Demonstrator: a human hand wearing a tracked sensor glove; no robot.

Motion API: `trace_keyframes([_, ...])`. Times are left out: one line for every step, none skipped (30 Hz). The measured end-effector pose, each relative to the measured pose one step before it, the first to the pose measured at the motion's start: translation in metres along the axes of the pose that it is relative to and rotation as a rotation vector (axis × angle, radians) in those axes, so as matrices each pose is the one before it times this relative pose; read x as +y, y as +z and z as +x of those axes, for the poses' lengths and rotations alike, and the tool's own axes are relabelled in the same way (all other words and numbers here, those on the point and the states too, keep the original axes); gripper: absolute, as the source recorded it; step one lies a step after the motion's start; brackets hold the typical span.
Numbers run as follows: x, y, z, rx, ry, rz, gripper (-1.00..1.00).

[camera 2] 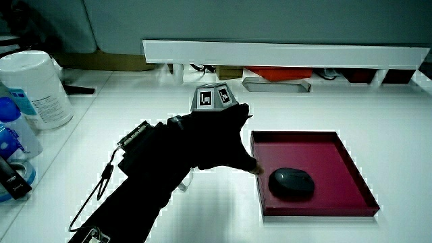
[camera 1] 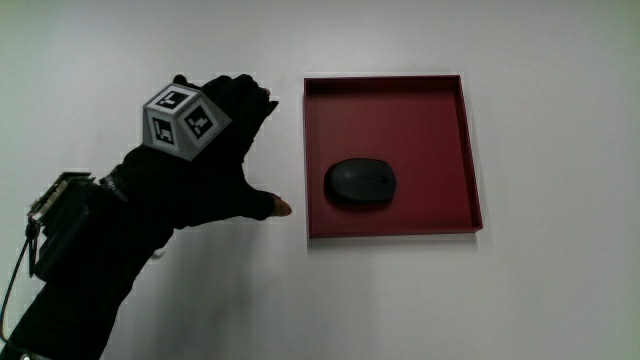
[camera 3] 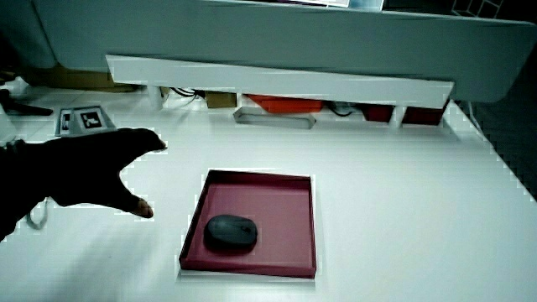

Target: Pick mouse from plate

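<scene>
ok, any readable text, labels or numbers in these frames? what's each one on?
No words or numbers can be read.
Cube on the back of the hand: black-and-white marker patterns only, no letters.
White tub at the table's edge: printed label, too blurred to read.
Mouse and red tray: no markings visible.

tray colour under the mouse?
Dark red tray, black mouse in it; clearest in the main view.
</scene>
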Motion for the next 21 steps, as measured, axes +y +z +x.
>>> trace_keyframes([0.00374,-0.00138,-0.00011,0.00995,-0.01652,0.01458,0.00])
trace_keyframes([0.00164,0.00004,0.00278,-0.01387,0.00695,-0.02154,0.00])
trace_keyframes([0.00359,-0.00220,0.00027,-0.01723,0.02159,-0.01275,0.00])
trace_keyframes([0.00256,-0.00033,0.00262,0.01631,-0.02014,0.00722,0.00])
trace_keyframes([0.00243,-0.00045,0.00257,0.00929,-0.00893,0.00995,0.00])
trace_keyframes([0.00493,-0.00362,-0.00043,-0.00997,-0.01213,0.00557,0.00])
trace_keyframes([0.00453,-0.00339,0.00069,-0.00903,-0.01817,0.00168,0.00])
trace_keyframes([0.00580,-0.00489,-0.00046,-0.02044,-0.00811,-0.00487,0.00])
trace_keyframes([0.00643,-0.00342,0.00088,0.06244,-0.05575,0.01422,0.00])
trace_keyframes([0.00208,-0.00241,0.00337,-0.04743,0.07134,-0.02132,0.00])
trace_keyframes([0.00506,-0.00233,0.00243,0.02716,-0.01344,-0.00787,0.00])
trace_keyframes([0.00386,-0.00125,0.00298,0.02517,-0.02808,0.01315,0.00])
trace_keyframes([0.00164,0.00012,0.00439,0.01579,0.01869,-0.00508,0.00])
trace_keyframes([0.00359,-0.00204,0.00204,0.00879,-0.00350,0.00893,0.00])
trace_keyframes([0.00456,-0.00305,0.00109,0.00683,-0.01419,0.00025,0.00])
trace_keyframes([0.00468,-0.00330,0.00102,0.01277,-0.00570,-0.00424,0.00])
trace_keyframes([0.00250,-0.00206,0.00242,0.00081,0.01072,-0.00678,0.00])
trace_keyframes([0.00577,-0.00514,-0.00001,0.01974,-0.03376,0.01300,0.00])
trace_keyframes([0.00252,-0.00263,0.00261,-0.01010,0.02828,-0.01446,0.00])
trace_keyframes([0.00411,-0.00338,0.00188,0.00376,-0.00945,-0.00896,0.00])
trace_keyframes([0.00107,-0.00007,0.00403,0.02613,0.00379,-0.00354,0.00])
